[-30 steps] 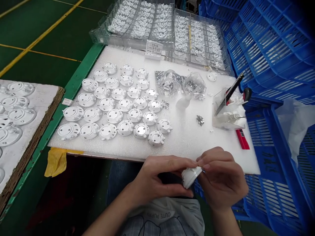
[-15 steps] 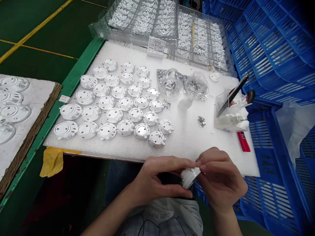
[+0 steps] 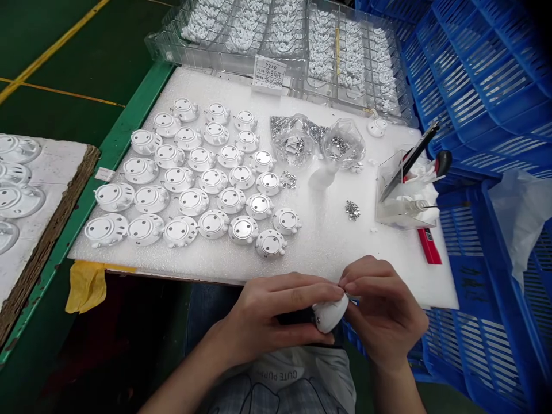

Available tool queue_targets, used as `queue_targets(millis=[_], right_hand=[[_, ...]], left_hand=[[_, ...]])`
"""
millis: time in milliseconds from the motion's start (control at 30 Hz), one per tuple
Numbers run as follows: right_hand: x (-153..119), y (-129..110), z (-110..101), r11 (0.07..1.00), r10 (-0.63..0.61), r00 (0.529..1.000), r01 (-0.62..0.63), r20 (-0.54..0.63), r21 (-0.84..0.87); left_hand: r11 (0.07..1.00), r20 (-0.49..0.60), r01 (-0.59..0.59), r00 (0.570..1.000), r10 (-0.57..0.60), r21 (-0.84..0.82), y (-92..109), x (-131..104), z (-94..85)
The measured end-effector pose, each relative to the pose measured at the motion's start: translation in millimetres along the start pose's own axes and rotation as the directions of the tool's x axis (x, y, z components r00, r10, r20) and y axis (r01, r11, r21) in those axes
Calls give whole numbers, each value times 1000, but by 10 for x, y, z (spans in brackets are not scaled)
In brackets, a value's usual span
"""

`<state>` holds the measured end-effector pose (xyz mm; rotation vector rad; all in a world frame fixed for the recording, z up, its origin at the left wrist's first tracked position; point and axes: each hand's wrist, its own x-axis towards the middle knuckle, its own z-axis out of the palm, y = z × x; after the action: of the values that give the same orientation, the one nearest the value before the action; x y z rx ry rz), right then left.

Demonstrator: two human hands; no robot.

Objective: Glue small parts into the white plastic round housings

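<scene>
A white round part (image 3: 331,313) is held over my lap, just off the front edge of the foam-covered table. My left hand (image 3: 276,310) grips it between the fingers above and the thumb below. The fingers of my right hand (image 3: 379,305) are pinched at the part's upper right edge; anything tiny between them is too small to make out. Rows of similar white parts (image 3: 193,201) with two dark dots each lie on the white foam (image 3: 319,247). A small pile of metal pieces (image 3: 352,210) sits beyond my right hand.
Behind are clear trays (image 3: 224,60) of white pieces and two plastic bags (image 3: 344,144) of metal bits. At the right stand a clear tool box (image 3: 397,190), a red object (image 3: 429,246) and blue crates (image 3: 478,86). Another board (image 3: 64,172) lies left.
The white part has been tilted in my left hand, so its rounded side shows more. My fingers have shifted slightly around it. The view has moved a little.
</scene>
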<state>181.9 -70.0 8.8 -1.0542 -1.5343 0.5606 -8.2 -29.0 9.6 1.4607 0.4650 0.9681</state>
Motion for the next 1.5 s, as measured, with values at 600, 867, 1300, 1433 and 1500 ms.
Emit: queue_targets(millis=[600, 867, 1300, 1433, 1500], right_hand=[[1127, 504, -120, 799, 192, 980, -126, 51, -588], [1126, 415, -87, 971, 198, 980, -198, -18, -132], [970, 294, -229, 809, 459, 886, -449, 69, 379], [927, 296, -76, 857, 423, 904, -375, -66, 353], [893, 319, -24, 925, 335, 913, -272, -231, 265]], left_hand=[[242, 0, 260, 681, -732, -935, 81, 4, 356], [211, -41, 191, 640, -767, -959, 138, 159, 373], [198, -33, 216, 593, -805, -956, 141, 204, 358], [213, -51, 215, 581, -812, -953, 146, 216, 376], [231, -63, 220, 581, -812, -948, 142, 215, 383]])
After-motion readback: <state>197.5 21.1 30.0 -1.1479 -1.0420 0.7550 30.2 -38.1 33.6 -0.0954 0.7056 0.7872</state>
